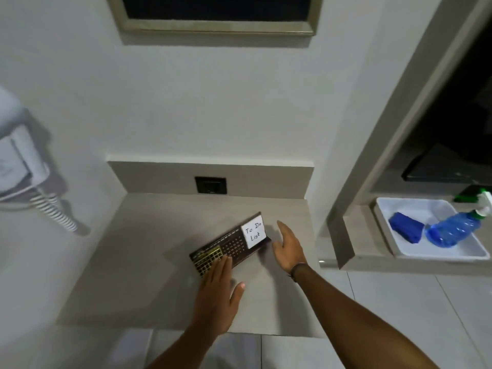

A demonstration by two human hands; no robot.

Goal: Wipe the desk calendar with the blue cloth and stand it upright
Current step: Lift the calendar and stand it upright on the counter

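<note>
Both hands empty, fingers extended. Left hand point(217, 286) lies flat, palm down, fingertips resting on the near-left end of the calendar point(230, 243), thumb spread out to the right over the desk point(149, 262). Right hand point(288, 245) sits edge-on just beside the calendar's far-right end, palm facing it, fingers straight and pointing away from the person; actual contact with the calendar cannot be told. A dark band point(296, 270) circles the right wrist.

Calendar is dark brown, at mid-desk, tipped back with its face up toward the camera; whether it lies fully flat or leans cannot be told. Long axis runs diagonally, near-left to far-right. Its near-left part carries a gold grid, the middle has rows of small marks too blurred to read, and a white note point(253, 232) reading "To Do List" covers the far-right end.

Behind the desk, a low backsplash holds a dark socket point(210, 185). Blue cloth point(406, 227) lies folded in a white tray point(399, 251) on the shelf to the right, well apart from the calendar, just beside a blue bottle point(455, 230) lying on its side in the same tray. At left, a white wall unit point(16, 158) with a coiled cord point(57, 211).
</note>
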